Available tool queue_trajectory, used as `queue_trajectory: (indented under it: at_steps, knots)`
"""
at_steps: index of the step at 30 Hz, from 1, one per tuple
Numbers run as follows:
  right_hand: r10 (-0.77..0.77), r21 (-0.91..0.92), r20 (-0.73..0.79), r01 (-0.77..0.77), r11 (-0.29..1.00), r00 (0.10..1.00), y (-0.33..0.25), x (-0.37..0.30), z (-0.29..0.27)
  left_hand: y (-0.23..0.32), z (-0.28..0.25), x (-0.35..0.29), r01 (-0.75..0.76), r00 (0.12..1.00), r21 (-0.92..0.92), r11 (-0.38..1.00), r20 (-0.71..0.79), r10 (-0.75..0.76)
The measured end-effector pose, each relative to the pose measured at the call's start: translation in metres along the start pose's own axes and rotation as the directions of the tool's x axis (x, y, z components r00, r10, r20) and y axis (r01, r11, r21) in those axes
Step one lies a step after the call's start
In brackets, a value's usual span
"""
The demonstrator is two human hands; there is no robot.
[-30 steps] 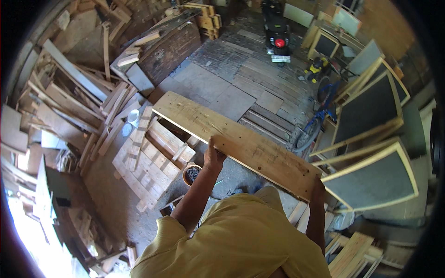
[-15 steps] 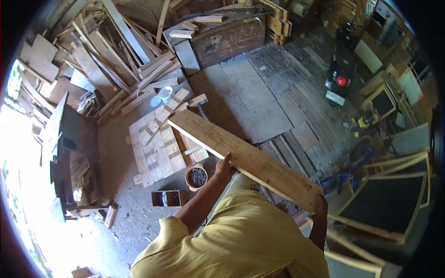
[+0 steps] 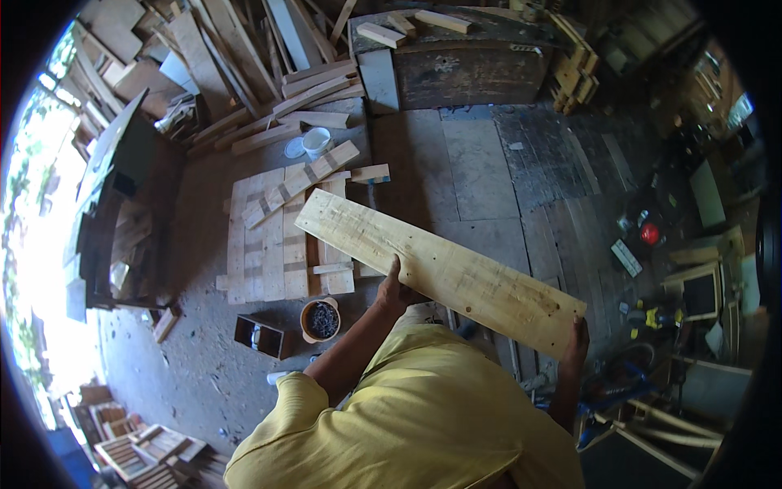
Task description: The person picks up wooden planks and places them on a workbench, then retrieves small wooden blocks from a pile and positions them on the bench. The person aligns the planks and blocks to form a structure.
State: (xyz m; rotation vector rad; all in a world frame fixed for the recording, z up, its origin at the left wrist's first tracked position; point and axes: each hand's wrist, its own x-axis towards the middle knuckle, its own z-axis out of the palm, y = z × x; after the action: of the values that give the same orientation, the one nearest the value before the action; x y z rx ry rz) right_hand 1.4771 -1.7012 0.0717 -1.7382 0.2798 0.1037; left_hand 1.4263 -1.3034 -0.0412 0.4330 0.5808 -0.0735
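A long, wide wooden plank [image 3: 440, 265] slants across in front of me, its left end farther away than its right. My left hand [image 3: 393, 292] grips its near edge left of the middle, thumb over the face and fingers hidden underneath. Round the right end my right hand [image 3: 575, 342] is closed. Beyond the plank's left end lies a panel of pale boards [image 3: 244, 265] on the floor, with a loose narrow board [image 3: 301, 186] across it. Beside that panel stand a round tub of nails [image 3: 321, 320] and an open wooden box [image 3: 262, 337].
A white bucket [image 3: 318, 143] stands past the panel, near stacked timber [image 3: 318, 94]. At the back is a wooden workbench [image 3: 464, 73] with offcuts on top. A dark cabinet-like piece [image 3: 114, 204] stands at left. Framed panels [image 3: 700, 293] and a yellow tool [image 3: 658, 318] are at right.
The plank has rolled so its broad face shows more and its near edge less. Both hands keep their hold. My view has swung, shifting the surroundings.
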Motion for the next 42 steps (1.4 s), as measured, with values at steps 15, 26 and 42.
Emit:
queue_trajectory:
  at_steps: [15, 26, 42]
  knots:
    - [-0.336, -0.255, 0.356, 0.437, 0.863, 0.872, 0.054, 0.402, 0.126, 0.022, 0.025, 0.251, -0.476, 0.824, -0.282, 0.833, -0.474, 0.311]
    - [0.363, -0.516, 0.448, -0.096, 0.852, 0.817, 0.148, 0.692, 0.267, 0.045, -0.022, 0.462, -0.436, 0.69, -0.172, 0.883, -0.694, 0.206]
    - [0.386, -0.439, 0.897, 0.338, 0.832, 0.214, 0.038, 0.854, 0.724, 0.167, -0.003, 0.558, -0.849, 0.344, -0.26, 0.46, -0.933, 0.108]
